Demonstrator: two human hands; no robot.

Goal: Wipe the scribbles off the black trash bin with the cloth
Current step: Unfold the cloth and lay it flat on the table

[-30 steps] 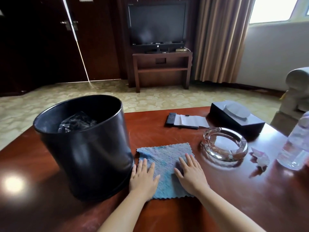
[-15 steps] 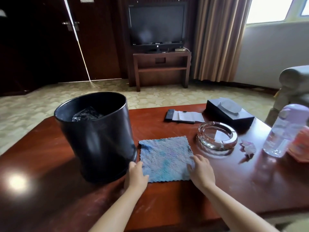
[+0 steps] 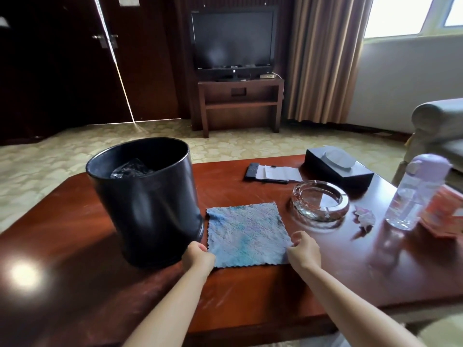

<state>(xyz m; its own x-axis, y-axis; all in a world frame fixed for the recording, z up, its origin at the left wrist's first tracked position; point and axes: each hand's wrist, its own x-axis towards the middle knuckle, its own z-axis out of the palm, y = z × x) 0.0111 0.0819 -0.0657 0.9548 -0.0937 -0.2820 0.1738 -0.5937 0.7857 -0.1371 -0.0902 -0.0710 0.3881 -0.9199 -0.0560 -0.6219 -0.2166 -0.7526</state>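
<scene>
Blue cloth [image 3: 246, 235] flat, each hand seemingly pinching a corner

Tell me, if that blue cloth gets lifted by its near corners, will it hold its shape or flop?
Probably flop: the blue cloth lies flat and thin on the table, and its fuzzy pile suggests soft fabric. It likely weighs little. With the left hand and right hand at its near corners, the far edge would likely hang down.
</scene>
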